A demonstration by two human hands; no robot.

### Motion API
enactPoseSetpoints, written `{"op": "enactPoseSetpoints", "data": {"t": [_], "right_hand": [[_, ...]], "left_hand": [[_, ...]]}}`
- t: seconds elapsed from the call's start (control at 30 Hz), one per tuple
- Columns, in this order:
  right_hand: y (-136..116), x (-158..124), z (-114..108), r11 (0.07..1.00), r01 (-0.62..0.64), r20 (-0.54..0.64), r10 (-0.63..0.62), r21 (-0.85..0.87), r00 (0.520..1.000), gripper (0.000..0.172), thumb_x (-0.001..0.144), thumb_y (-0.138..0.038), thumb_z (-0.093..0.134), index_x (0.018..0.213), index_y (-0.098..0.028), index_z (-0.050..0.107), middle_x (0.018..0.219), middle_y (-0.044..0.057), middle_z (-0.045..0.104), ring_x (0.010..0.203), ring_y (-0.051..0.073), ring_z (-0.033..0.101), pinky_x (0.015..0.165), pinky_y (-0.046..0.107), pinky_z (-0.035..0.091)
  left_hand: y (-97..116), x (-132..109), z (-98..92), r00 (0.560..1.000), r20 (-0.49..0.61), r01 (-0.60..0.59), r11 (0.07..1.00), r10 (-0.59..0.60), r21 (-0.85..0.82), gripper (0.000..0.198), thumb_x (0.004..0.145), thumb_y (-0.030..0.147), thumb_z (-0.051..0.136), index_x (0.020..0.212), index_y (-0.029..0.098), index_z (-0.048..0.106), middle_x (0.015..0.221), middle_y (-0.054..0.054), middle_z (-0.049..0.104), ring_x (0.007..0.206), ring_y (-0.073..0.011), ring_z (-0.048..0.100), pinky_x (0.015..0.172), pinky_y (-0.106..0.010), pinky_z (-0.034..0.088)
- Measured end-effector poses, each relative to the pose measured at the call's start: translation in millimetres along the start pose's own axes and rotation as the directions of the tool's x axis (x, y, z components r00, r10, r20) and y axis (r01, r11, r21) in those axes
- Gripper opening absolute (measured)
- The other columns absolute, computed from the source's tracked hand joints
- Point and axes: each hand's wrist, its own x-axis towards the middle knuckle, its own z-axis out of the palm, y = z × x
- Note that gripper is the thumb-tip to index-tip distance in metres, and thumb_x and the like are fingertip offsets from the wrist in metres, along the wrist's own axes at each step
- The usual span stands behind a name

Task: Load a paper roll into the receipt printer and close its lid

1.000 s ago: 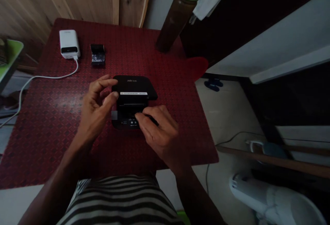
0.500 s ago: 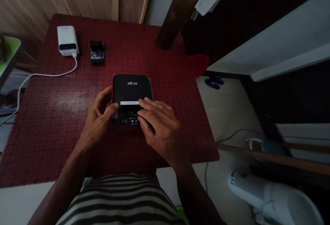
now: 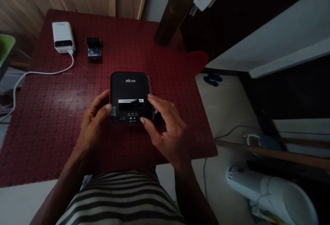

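A square black printer with rounded corners sits on the red patterned table. It bears a white warning strip, a slot and small buttons along its near side. From the slot a dark, thin piece sticks up at a slant. My left hand grips the printer's left edge, its thumb by a clear tab. Over the right edge is my right hand, fingers and thumb apart, thumb tip by the buttons; its lower fingers are partly hidden.
At the back left lie a white power bank with a white cable and a small black folded piece. A tall dark bottle with a green lid stands at the back right. A red rounded object juts past the table's right edge.
My right hand has drawn back to the right from the slot and its fingers have spread. The dark piece now shows above the slot. My left hand keeps its grip.
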Motion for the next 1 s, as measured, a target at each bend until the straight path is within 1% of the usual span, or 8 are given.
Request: {"op": "enactPoseSetpoints", "data": {"t": [0.17, 0.27, 0.4, 0.5, 0.6, 0.73, 0.87, 1.0], "right_hand": [[5, -26, 10, 0.984, -0.177, -0.022, 0.177, -0.025, 0.984, 0.074, 0.11, -0.047, 0.09, 0.173, -0.027, 0.058, 0.155, 0.02, 0.083, 0.138, 0.038, 0.084, 0.112, 0.06, 0.075], [5, -37, 22, 0.968, -0.241, -0.014, 0.241, -0.068, 0.971, 0.084, 0.108, -0.048, 0.094, 0.178, -0.027, 0.052, 0.155, 0.021, 0.082, 0.136, 0.038, 0.085, 0.112, 0.061, 0.075], [6, -41, 30, 0.961, -0.272, -0.05, 0.27, -0.048, 0.962, 0.088, 0.106, -0.052, 0.096, 0.179, -0.028, 0.052, 0.159, 0.02, 0.08, 0.139, 0.039, 0.084, 0.113, 0.062, 0.075], [8, -42, 30, 0.96, -0.281, -0.064, 0.281, -0.001, 0.958, 0.092, 0.104, -0.056, 0.098, 0.179, -0.03, 0.053, 0.162, 0.019, 0.079, 0.141, 0.04, 0.084, 0.115, 0.064, 0.075], [8, -42, 29, 0.952, -0.304, -0.061, 0.305, 0.025, 0.95, 0.092, 0.103, -0.056, 0.099, 0.179, -0.031, 0.053, 0.161, 0.019, 0.081, 0.141, 0.04, 0.085, 0.116, 0.065, 0.075], [7, -40, 27, 0.953, -0.301, -0.082, 0.302, 0.025, 0.95, 0.09, 0.102, -0.056, 0.101, 0.176, -0.029, 0.058, 0.153, 0.018, 0.085, 0.136, 0.039, 0.087, 0.113, 0.061, 0.076], [7, -37, 26, 0.957, -0.285, -0.065, 0.288, 0.042, 0.955, 0.086, 0.101, -0.05, 0.102, 0.173, -0.029, 0.062, 0.155, 0.019, 0.085, 0.138, 0.039, 0.086, 0.114, 0.06, 0.076], [8, -33, 17, 0.951, -0.308, -0.019, 0.309, 0.03, 0.951, 0.084, 0.098, -0.058, 0.103, 0.168, -0.028, 0.067, 0.15, 0.017, 0.087, 0.132, 0.039, 0.088, 0.113, 0.061, 0.076]], "left_hand": [[3, -7, -1.9, 1.0, 0.011, 0.008, 1.0, -0.008, 0.022, 0.056, 0.101, 0.046, 0.09, 0.156, 0.036, 0.082, 0.166, -0.006, 0.08, 0.161, -0.041, 0.072, 0.138, -0.063, 0.058], [6, -6, 0.1, 1.0, 0.002, 0.002, 1.0, -0.002, 0.021, 0.054, 0.1, 0.042, 0.088, 0.153, 0.034, 0.083, 0.162, -0.007, 0.082, 0.157, -0.0398, 0.074, 0.136, -0.061, 0.059], [11, -5, 4.3, 0.999, -0.026, 0.031, 1.0, -0.031, 0.002, 0.053, 0.098, 0.038, 0.087, 0.151, 0.031, 0.084, 0.158, -0.007, 0.084, 0.153, -0.038, 0.075, 0.132, -0.055, 0.06], [14, -6, 6.8, 0.998, -0.033, 0.05, 0.998, -0.051, -0.031, 0.054, 0.096, 0.04, 0.09, 0.149, 0.03, 0.085, 0.154, -0.007, 0.085, 0.147, -0.0365, 0.078, 0.123, -0.049, 0.064], [14, -7, 8.7, 0.996, -0.046, 0.071, 0.996, -0.073, -0.047, 0.055, 0.095, 0.041, 0.09, 0.15, 0.032, 0.085, 0.152, -0.006, 0.086, 0.138, -0.0356, 0.082, 0.116, -0.048, 0.067], [12, -7, 10.4, 0.997, -0.061, 0.051, 0.998, -0.053, -0.037, 0.053, 0.096, 0.039, 0.089, 0.148, 0.032, 0.086, 0.155, -0.006, 0.085, 0.149, -0.0364, 0.078, 0.123, -0.049, 0.064], [10, -8, 12.2, 0.995, -0.094, 0.047, 0.999, -0.045, 0.025, 0.056, 0.096, 0.037, 0.086, 0.152, 0.031, 0.085, 0.158, -0.007, 0.084, 0.154, -0.0381, 0.075, 0.131, -0.055, 0.061], [9, -9, 12.5, 0.994, -0.104, 0.027, 0.999, -0.023, 0.037, 0.059, 0.096, 0.044, 0.086, 0.153, 0.03, 0.083, 0.157, -0.008, 0.085, 0.151, -0.0394, 0.077, 0.129, -0.057, 0.064]]}}
